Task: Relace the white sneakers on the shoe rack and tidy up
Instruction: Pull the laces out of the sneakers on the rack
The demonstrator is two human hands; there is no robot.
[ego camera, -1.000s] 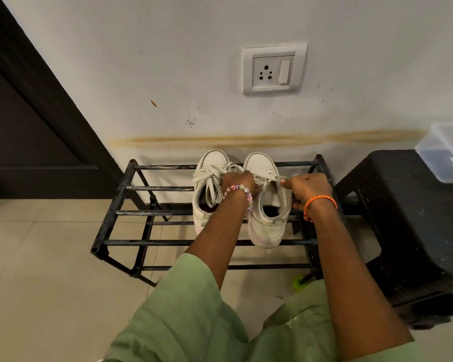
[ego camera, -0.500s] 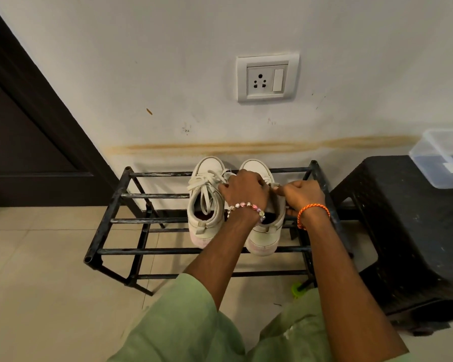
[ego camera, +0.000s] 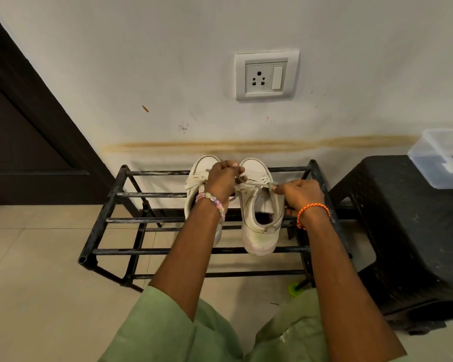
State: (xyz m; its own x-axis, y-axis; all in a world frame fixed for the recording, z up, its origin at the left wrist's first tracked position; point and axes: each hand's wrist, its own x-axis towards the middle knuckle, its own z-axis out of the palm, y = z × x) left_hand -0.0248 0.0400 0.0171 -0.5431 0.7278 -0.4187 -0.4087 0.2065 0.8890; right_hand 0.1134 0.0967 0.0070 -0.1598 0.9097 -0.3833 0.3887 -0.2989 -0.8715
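Two white sneakers stand side by side on the top tier of a black metal shoe rack [ego camera: 107, 220], toes toward the wall. My left hand [ego camera: 223, 178] is above the gap between them and grips one end of the right sneaker's lace [ego camera: 256, 184]. To the right of that shoe, my right hand [ego camera: 300, 195] pinches the lace's other end. The lace is stretched taut between my hands across the right sneaker [ego camera: 259, 226]. My left arm covers much of the left sneaker [ego camera: 203, 168], whose laces lie loosely tied.
A black plastic stool [ego camera: 403, 231] stands right of the rack with a clear lidded container [ego camera: 442, 158] on it. A dark door [ego camera: 24, 142] is at the left. A wall socket [ego camera: 266, 75] sits above the rack. A small green object [ego camera: 293, 288] lies on the tiled floor.
My hands came together over the right sneaker, then moved apart again. The left hand rose toward the toe and the lace is now pulled taut between them.
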